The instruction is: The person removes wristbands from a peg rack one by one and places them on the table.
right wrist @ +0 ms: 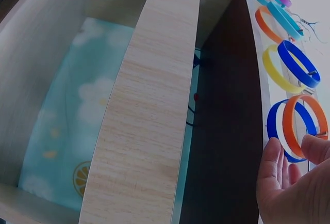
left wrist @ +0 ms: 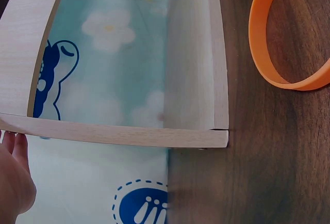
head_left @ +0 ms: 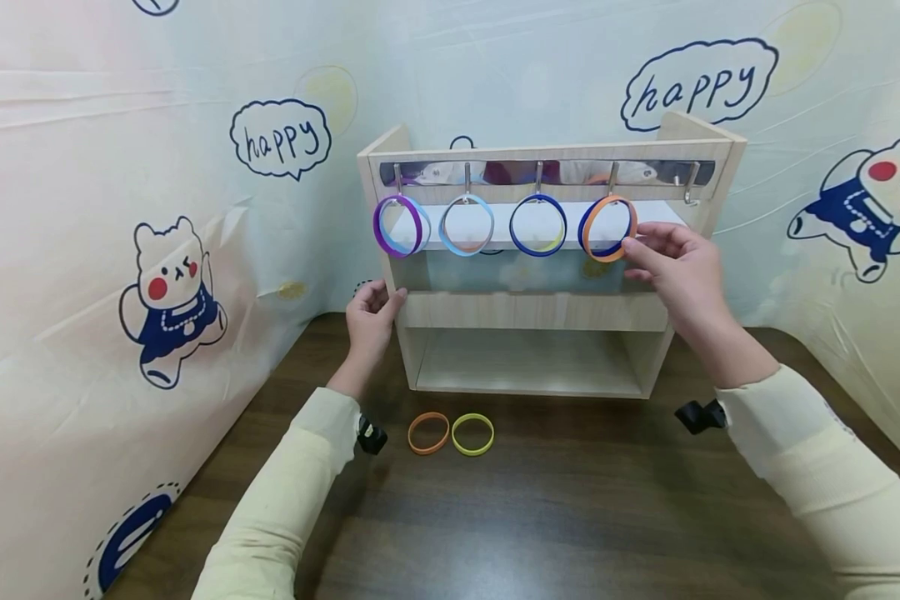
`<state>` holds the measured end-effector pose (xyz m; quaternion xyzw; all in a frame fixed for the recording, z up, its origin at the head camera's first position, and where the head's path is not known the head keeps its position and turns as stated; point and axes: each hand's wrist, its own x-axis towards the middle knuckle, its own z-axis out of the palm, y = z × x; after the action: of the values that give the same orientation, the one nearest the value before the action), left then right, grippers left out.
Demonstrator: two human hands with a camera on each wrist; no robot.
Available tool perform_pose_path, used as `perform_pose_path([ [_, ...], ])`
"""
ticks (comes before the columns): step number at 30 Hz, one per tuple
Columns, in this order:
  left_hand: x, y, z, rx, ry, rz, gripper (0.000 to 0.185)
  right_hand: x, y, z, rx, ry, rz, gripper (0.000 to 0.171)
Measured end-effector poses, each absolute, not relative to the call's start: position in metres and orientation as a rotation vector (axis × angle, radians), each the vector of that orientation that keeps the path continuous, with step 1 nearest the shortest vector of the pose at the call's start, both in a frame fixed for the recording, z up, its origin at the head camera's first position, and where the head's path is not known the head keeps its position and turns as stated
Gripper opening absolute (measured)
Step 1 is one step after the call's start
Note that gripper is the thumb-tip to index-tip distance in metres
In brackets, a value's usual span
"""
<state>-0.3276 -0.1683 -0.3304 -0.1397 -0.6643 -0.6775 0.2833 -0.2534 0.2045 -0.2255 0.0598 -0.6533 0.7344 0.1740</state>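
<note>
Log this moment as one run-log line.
left hand: rests on rack side | right hand: touches orange band on hook | table: two bands
</note>
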Motion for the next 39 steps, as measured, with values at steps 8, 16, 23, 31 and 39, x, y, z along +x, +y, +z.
perform_pose_path([
  [8, -0.3266, -0.1689, -0.3312, -0.379, -1.792, -1.810, 0.029, -0.2558, 0.2000, -0.2264, 0.159, -1.837, 2.068, 0.043],
  [16, -0.3263, -0.1691, -0.3308, -0.380, -1.801, -1.796, 0.030, -0.2541, 0.1994, -0.2253, 0.171, -1.833, 2.065, 0.040],
  [23, -0.3266, -0.1693, -0.3313, -0.364, -1.815, -1.785, 0.029, -0.2526, 0.2007, -0.2260, 0.158, -1.842, 2.055, 0.039],
  [31, -0.3261, -0.1688, -0.3311, -0.360, -1.821, -1.777, 0.029, -0.2508, 0.2033, -0.2281, 0.166, -1.811, 2.101, 0.040],
  [39, -0.3259, -0.1691, -0.3302, -0.369, -1.809, -1.782, 0.029, -0.2499, 0.2048, -0.2289, 0.188, -1.787, 2.136, 0.042],
])
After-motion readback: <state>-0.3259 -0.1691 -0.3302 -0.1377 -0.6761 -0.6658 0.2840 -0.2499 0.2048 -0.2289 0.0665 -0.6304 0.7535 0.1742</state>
